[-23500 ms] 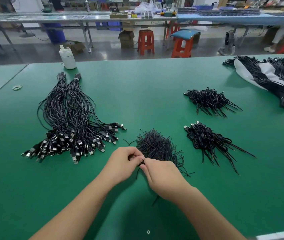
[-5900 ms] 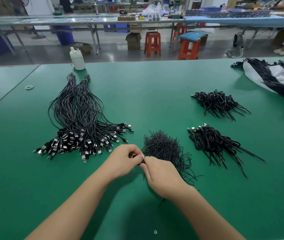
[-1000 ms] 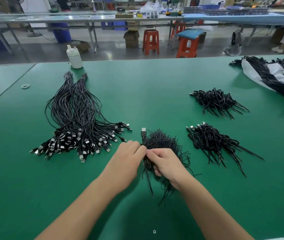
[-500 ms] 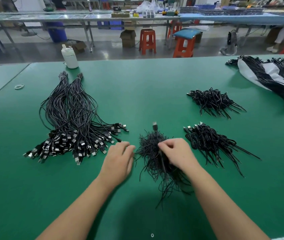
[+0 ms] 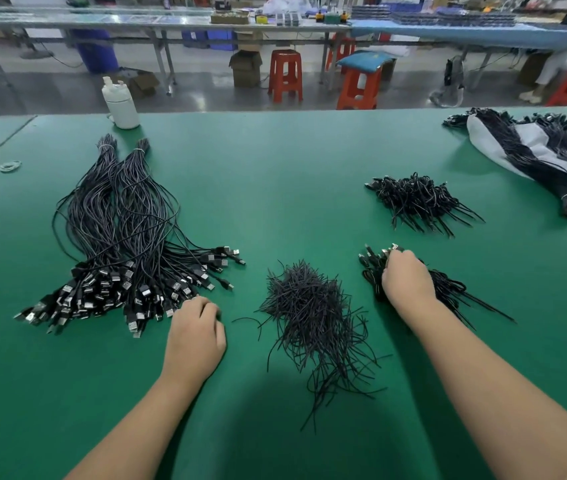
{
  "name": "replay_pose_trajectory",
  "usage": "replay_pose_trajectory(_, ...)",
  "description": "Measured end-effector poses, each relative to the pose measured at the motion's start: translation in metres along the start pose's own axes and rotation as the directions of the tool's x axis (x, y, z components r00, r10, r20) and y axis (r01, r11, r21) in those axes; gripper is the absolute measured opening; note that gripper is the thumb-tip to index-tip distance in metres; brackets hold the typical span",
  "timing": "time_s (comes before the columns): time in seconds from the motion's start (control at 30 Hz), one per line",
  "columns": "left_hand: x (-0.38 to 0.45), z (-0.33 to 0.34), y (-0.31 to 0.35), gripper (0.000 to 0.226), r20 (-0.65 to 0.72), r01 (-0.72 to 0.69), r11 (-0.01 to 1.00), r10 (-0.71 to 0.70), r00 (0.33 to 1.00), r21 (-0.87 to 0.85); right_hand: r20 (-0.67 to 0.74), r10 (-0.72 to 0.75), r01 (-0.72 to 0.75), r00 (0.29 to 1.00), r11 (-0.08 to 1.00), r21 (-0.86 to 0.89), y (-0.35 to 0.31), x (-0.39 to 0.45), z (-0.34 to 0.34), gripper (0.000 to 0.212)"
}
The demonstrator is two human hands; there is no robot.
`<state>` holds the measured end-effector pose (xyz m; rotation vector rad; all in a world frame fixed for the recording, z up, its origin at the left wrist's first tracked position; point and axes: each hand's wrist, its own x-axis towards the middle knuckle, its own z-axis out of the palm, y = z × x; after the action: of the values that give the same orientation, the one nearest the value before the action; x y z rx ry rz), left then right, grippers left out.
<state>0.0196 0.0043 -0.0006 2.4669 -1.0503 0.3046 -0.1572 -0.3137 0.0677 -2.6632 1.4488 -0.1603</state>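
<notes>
Under fingers [image 5: 400, 259] of the right hand [image 5: 407, 282], nearer heap of bundled cables [image 5: 448, 286].

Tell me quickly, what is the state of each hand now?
Left hand: fingers curled beside loose cables, hold cannot be told.
Right hand: gripping tied cables.

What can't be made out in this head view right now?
Head view only:
- Right hand on the near coiled-cable pile: its back hides the fingertips, so a grip cannot be told.
- Left hand beside the loose cables: fingers curl under the palm; contact unclear.
- White bag of cables: cut off by the right edge.
- Small pale ring at far left: too small to identify.
</notes>
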Motion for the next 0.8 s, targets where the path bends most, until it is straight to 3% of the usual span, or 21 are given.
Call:
replay_pose_trajectory(0.27, 0.000, 0.002, -0.001, 0.011, 0.010, 0.009, 1.000, -0.009, 1.000, 0.017, -0.103, -0.125, 0.139, 0.987, 0.981, 0.137, -0.015, -0.027, 0.016, 0.021)
replay_pose_trajectory(0.43, -0.001, 0.002, -0.002, 0.033, -0.002, -0.011, 0.995, 0.011, 1.000, 0.104, 0.020, -0.155, 0.148, 0.988, 0.969, 0.198, -0.019, -0.052, 0.047, 0.029)
replay_pose_trajectory(0.6, 0.000, -0.002, 0.002, 0.046, 0.070, -0.037, 0.991, 0.028, 0.997, 0.130, 0.031, -0.130, 0.114, 0.991, 0.941, 0.320, -0.017, -0.054, 0.056, 0.028)
replay_pose_trajectory(0.8, 0.001, -0.002, 0.002, 0.047, 0.140, -0.013, 0.988, -0.009, 0.990, 0.151, 0.086, -0.128, 0.080, 0.988, 0.901, 0.427, -0.014, -0.057, 0.057, 0.025)
